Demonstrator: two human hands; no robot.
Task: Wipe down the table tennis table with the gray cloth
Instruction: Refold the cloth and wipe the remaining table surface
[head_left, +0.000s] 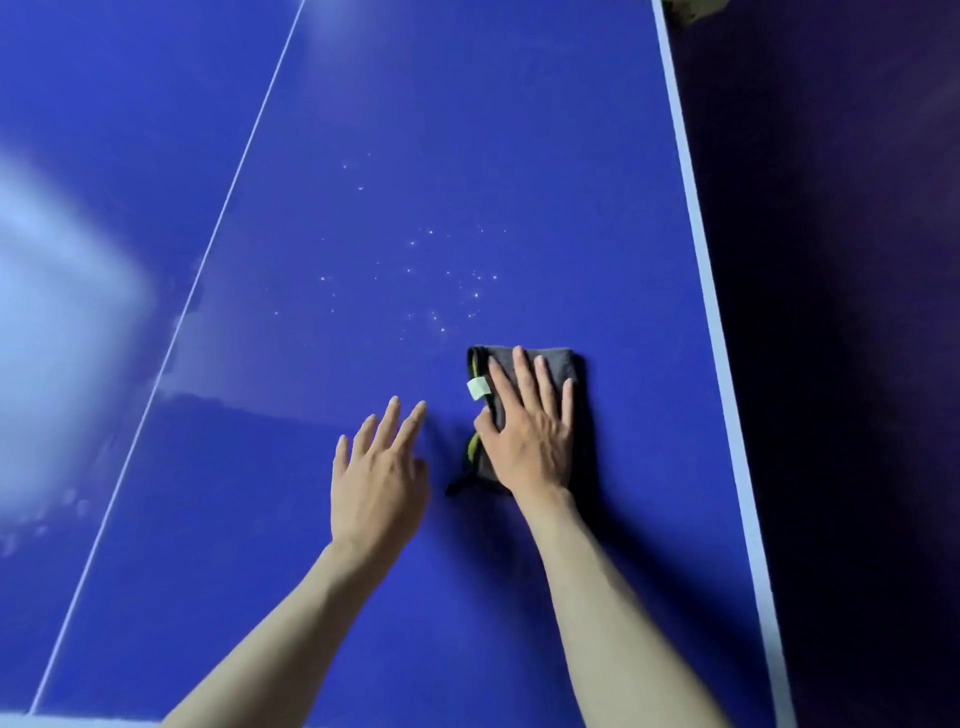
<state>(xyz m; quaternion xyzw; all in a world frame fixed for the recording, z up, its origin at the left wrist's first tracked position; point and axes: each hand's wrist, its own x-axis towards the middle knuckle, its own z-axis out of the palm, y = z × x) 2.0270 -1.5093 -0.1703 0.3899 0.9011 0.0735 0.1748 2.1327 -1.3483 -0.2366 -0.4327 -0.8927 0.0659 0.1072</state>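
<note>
Both forearms enter from the near edge, bare, reaching forward over the blue table (311, 597).

Left hand (376, 483): fingers straight and spread, palm down, holding nothing. Whether the palm touches the surface or is just above it cannot be told. It lies just beside the cloth, on the cloth's left, apart from it.

Right hand (530, 434): flat, fingers straight and slightly fanned, pressing down on the gray cloth (558, 364). The thumb lies at the cloth's left edge. No curl or pinch of the fabric is visible.

Gray cloth: folded into a rough rectangle, lying flat on the table under the right hand, fingertips short of its far edge. A yellow-green trim (474, 448) runs along its left side, and a small white label (479, 388) sticks out from that side, just left of the right index finger. A dark corner of fabric trails out at the near left, by the wrist.

Beyond the fingertips of both hands, a scatter of small white specks (441, 291) lies on the blue surface, the nearest just past the cloth's far edge.

To the left of the left hand, a thin white line (208, 249) runs away up the table. To the right of the right hand, the table's white edge stripe (706, 291) runs the same way, with dark floor (857, 364) past it. A pale glare (57, 312) covers the far left surface.
</note>
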